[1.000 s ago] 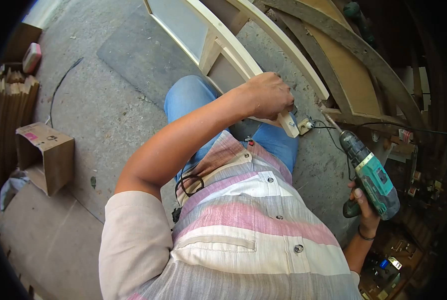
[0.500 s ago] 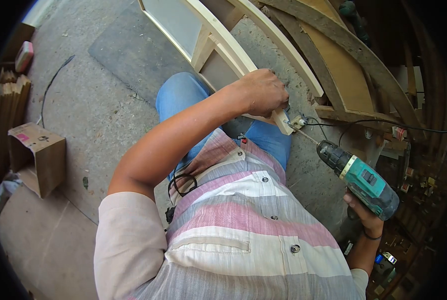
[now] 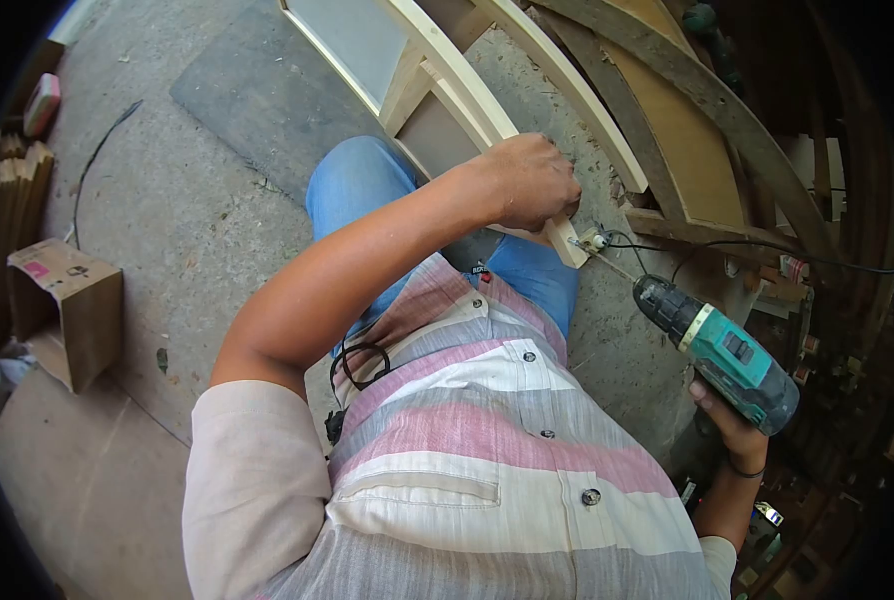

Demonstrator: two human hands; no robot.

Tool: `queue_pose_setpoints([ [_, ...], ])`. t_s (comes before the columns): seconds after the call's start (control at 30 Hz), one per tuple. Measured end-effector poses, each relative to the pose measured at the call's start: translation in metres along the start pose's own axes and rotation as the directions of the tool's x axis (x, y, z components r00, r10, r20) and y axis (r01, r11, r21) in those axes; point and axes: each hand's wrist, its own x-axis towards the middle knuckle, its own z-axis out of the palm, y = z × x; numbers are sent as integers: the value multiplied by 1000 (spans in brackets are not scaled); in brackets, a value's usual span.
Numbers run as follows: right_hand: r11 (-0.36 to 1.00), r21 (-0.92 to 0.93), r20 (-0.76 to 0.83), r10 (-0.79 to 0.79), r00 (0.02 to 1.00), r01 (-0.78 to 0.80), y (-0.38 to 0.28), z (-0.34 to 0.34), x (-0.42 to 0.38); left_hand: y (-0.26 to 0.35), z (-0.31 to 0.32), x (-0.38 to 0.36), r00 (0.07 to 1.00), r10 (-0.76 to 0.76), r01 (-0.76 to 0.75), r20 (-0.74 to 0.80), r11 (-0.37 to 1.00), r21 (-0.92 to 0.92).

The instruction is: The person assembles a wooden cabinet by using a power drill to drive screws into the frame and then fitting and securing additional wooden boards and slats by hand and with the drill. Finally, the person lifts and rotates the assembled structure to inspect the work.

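Near the centre, my left hand (image 3: 537,182) is closed around a pale wooden bar of a frame (image 3: 459,75) lying across my legs. The bar's end (image 3: 566,243) sticks out below my fist. At the lower right my right hand (image 3: 724,415) holds a teal and black cordless drill (image 3: 742,355), its fingers mostly hidden by the drill body. The long thin bit (image 3: 615,266) points at the bar's end, where a small metal piece (image 3: 579,244) shows; whether they touch is too small to tell. A small whitish object (image 3: 597,240) is just beside it.
Another pale bar (image 3: 577,95) and weathered curved boards (image 3: 667,75) stand at the upper right. A black cable (image 3: 767,250) runs right from near the bit. An open cardboard box (image 3: 92,315) and stacked wood pieces (image 3: 22,205) are at left. A dark mat (image 3: 267,95) lies on the floor.
The view has shifted slightly, moving the box and floor a little left. Both hands, the bar and the drill keep nearly the same positions.
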Motion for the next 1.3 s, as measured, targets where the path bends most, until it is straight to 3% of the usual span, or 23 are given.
queue_pose_setpoints([
  [0.07, 1000, 1, 5, -19, 1000, 19, -3, 0, 0, -1, 2, 0, 1000, 3, -3, -12, 1000, -3],
  [0.17, 996, 37, -20, 77, 997, -77, -5, -2, 2, 0, 0, 2, 1000, 3, -3, -5, 1000, -2],
  [0.23, 973, -189, 33, -127, 991, 131, -9, -6, 7, -1, 0, 1, 1000, -1, 1, 14, 1000, -2],
  [0.37, 929, -331, 34, -165, 986, 167, -21, -15, 15, -1, 0, 2, 1000, 5, -5, -2, 1000, -16],
  [0.43, 809, -493, 163, -278, 947, 322, -35, -19, 23, 0, 1, 2, 1000, 1, -1, 12, 1000, -16],
  [0.47, 807, -494, 166, -277, 946, 323, -41, -22, 26, 0, 1, 2, 1000, 9, -9, 5, 1000, -13],
  [0.53, 650, -605, 282, -366, 887, 460, -53, -25, 32, -1, 2, 2, 1000, 13, -13, -3, 1000, -11],
  [1.07, 683, -618, 284, -267, 921, 388, -66, -30, 40, 3, -3, 5, 998, -23, 25, 62, 999, -32],
  [1.23, 826, -523, 176, -133, 975, 207, -68, -26, 40, 5, 3, 14, 999, -11, 11, 32, 1000, -12],
  [1.3, 794, -555, 202, -163, 966, 250, -70, -27, 41, 10, 5, 21, 997, 31, -28, 73, 999, -37],
])
